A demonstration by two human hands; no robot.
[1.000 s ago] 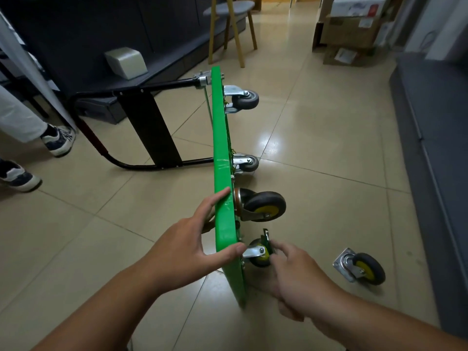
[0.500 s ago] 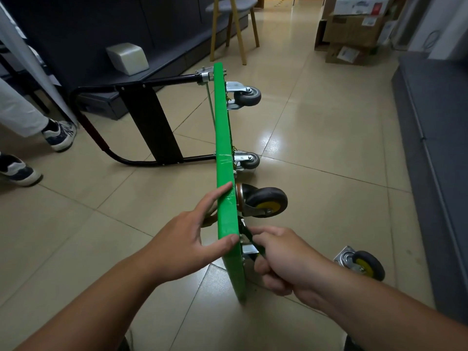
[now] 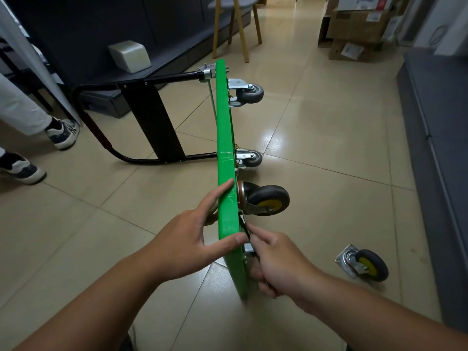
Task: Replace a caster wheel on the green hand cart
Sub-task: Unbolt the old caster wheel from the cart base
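The green hand cart stands on its long edge on the tiled floor, with its wheels pointing right. My left hand grips the near end of the deck, thumb across the edge and fingers on the far face. My right hand holds a thin dark tool against the underside, covering the near lower caster mount. Just above is a mounted black caster with a yellow hub. A loose yellow-hub caster with its plate lies on the floor to the right. Two grey casters are at the far end.
The cart's black folding handle lies flat on the floor to the left. A person's legs and sneakers are at the far left. A dark low platform runs along the right. A wooden stool and cardboard boxes stand beyond.
My right hand moved up from the near caster's wheel to the deck's underside and closed round the dark tool, hiding that caster. My left hand kept its grip.
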